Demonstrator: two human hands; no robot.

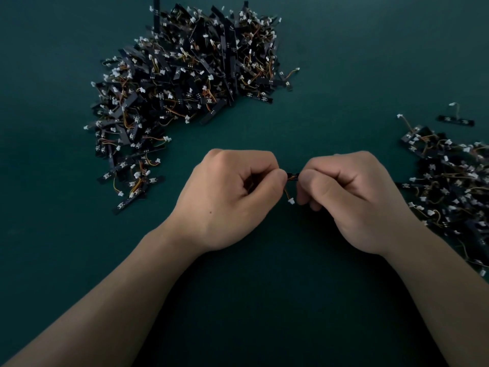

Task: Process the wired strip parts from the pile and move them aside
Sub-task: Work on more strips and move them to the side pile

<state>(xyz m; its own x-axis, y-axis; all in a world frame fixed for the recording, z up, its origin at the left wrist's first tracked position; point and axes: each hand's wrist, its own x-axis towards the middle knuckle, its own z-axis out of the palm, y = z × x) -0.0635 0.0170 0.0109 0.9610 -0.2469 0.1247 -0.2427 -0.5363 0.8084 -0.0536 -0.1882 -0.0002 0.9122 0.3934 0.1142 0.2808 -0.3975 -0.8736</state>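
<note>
Held a single wired strip part (292,176) just right of frame centre, over the dark green mat (344,62). Pinched at its left end between thumb and bent forefinger of the left hand (227,197); pinched at its right end in the same way by the right hand (352,200). Curled the remaining fingers of both hands in toward the palms, backs of the hands turned up to the camera. Showed only a short black stretch of the strip in the narrow gap between the two thumbs, with the rest hidden inside the grips. Lay with its long axis horizontal, running left to right across the frame, one end pointing into each hand. Trailed a thin orange wire (286,193) downward from the exposed stretch, ending in a small white connector (291,200) just beside the lower fingers of the right hand; touching them or not, impossible to tell.

Spread across the upper left and upper centre of the frame: the large pile (185,83) of black strips with tangled wires and white connectors, apart from both hands. Heaped along the right edge: a smaller pile (449,186) of like parts, near the right forearm. Lay alone at upper right, just above that heap: one stray strip (456,120), long axis nearly horizontal, its wire arching upward.
</note>
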